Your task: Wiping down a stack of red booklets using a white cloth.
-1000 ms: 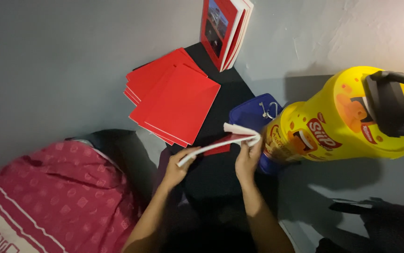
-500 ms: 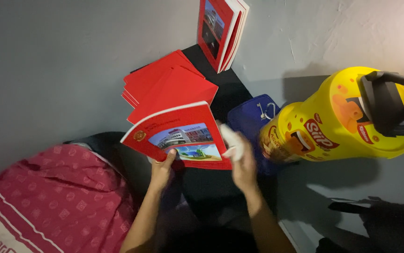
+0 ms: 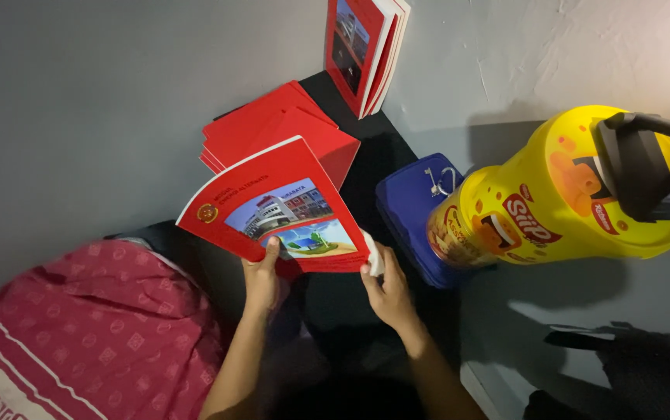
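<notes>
I hold a red booklet (image 3: 273, 206) with a picture of buildings on its cover, face up, in both hands. My left hand (image 3: 261, 276) grips its lower edge near the middle. At the booklet's lower right corner my right hand (image 3: 385, 288) pinches it together with a small white piece (image 3: 374, 260). Just beyond lies a fanned stack of plain red booklets (image 3: 273, 124) on a black surface (image 3: 374, 155).
More red booklets (image 3: 362, 43) stand upright against the grey wall at the back. A blue pouch (image 3: 413, 210) and a large yellow plastic jar (image 3: 560, 194) lie to the right. A pink patterned cloth (image 3: 86, 327) is at lower left, a dark object (image 3: 622, 358) at lower right.
A second ago the booklet was edge-on and bent between my hands; it has since turned cover-up and moved left over the stack. My right hand dropped to its lower right corner.
</notes>
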